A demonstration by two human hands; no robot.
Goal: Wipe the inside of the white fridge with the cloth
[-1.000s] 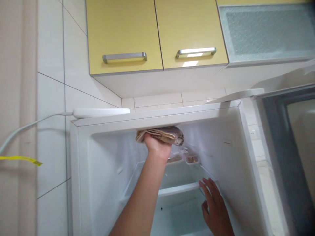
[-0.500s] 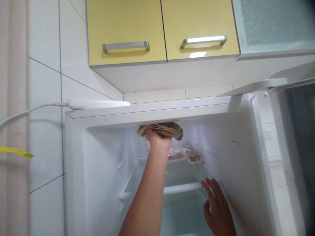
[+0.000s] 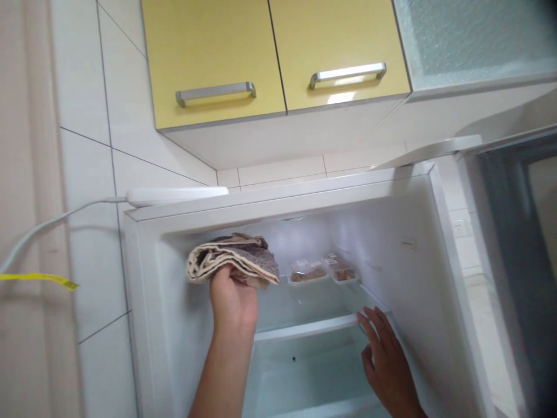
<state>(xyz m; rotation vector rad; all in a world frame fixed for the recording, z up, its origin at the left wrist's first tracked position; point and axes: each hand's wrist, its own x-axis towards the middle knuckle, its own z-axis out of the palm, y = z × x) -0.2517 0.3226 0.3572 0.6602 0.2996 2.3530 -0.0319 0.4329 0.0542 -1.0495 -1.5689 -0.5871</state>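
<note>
A folded brown-grey cloth with pale edges (image 3: 235, 258) is gripped in my left hand (image 3: 235, 299), raised inside the upper part of an open refrigerator (image 3: 278, 200). The cloth is near the left wall, just below the ceiling of the compartment. My right hand (image 3: 387, 360) is at the right end of the glass shelf's white front edge (image 3: 308, 328). Its fingers are stretched and slightly apart, with the fingertips at that edge, and they hold nothing.
Two clear food packs, one at the middle (image 3: 308, 271) and one at the right (image 3: 342, 271), lie at the back of the shelf. The refrigerator door (image 3: 513, 244) stands open at right. Yellow cabinets (image 3: 213, 52) hang above. A white device with a cable (image 3: 176, 196) lies on top.
My left hand has moved left and toward me with the cloth, from the ceiling near the middle to the left side. My right hand has stayed at the shelf edge. The view has tilted slightly.
</note>
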